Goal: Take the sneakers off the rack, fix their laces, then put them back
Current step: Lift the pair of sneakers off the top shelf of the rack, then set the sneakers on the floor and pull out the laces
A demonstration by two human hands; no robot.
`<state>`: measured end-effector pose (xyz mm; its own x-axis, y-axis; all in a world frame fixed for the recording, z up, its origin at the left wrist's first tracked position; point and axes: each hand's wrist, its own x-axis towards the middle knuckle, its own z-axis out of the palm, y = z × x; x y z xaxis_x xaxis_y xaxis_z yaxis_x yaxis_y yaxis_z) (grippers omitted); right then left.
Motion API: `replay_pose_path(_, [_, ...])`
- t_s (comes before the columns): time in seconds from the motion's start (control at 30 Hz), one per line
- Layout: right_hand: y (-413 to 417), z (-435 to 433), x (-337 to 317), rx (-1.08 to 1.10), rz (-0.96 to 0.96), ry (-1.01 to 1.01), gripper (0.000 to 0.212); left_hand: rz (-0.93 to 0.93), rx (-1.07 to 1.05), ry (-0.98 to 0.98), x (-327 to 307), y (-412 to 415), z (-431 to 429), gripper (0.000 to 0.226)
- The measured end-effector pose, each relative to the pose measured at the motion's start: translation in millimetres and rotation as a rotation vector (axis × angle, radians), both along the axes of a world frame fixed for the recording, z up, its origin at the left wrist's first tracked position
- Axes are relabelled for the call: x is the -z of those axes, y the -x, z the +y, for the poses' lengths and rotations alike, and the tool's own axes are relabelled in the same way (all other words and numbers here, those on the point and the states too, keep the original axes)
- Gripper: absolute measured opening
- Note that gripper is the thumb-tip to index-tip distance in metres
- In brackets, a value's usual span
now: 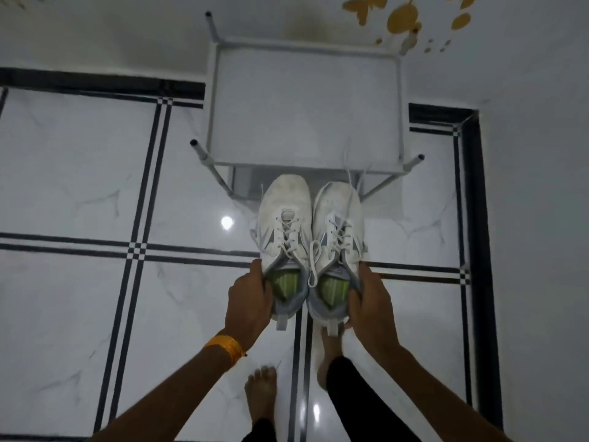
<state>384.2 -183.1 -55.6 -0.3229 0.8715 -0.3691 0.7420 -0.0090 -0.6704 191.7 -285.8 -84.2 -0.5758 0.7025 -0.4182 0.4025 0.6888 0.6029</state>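
Note:
Two white sneakers with grey trim and green insoles hang side by side in the air in front of a white shoe rack [306,106]. My left hand [247,301] grips the heel collar of the left sneaker [285,224]. My right hand [371,304] grips the heel collar of the right sneaker [339,228]. Both toes point away from me toward the rack. A loose lace loop dangles between the two shoes, and thin lace ends trail off the right sneaker's toe. The rack's top shelf is bare.
The rack stands against a white wall with gold butterfly stickers [401,14] at the upper right. The floor is glossy white marble tile with black inlay lines [140,250]. My bare feet [259,393] stand just below the shoes. An orange bangle sits on my left wrist.

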Motion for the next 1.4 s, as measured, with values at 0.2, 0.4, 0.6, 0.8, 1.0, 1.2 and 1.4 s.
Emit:
replay_pose_path(0.2, [-19,-43,94,0.037,-0.051,0.088,0.041,-0.026,0.013,0.038,89,-21,-41,0.029])
replay_pose_path(0.4, [-24,-31,232,-0.074,-0.038,-0.006,0.040,0.012,0.047,0.017,214,-25,-33,0.033])
replay_pose_path(0.6, [-23,-13,339,-0.081,-0.066,-0.065,0.033,0.085,0.109,-0.023,312,-24,-18,0.034])
replay_pose_path(0.8, [-33,-7,384,-0.103,0.046,-0.159,0.029,0.175,0.125,-0.179,359,-25,-16,0.032])
replay_pose_path(1.0, [-36,0,385,-0.159,0.081,-0.196,0.029,0.219,0.170,-0.240,365,-10,-25,0.032])
replay_pose_path(1.2, [-36,2,384,-0.152,-0.017,-0.220,0.015,0.158,0.187,-0.182,360,-7,-31,0.024])
replay_pose_path(1.4, [-17,15,325,-0.204,-0.343,-0.345,0.042,0.139,0.357,-0.026,320,9,-20,0.046])
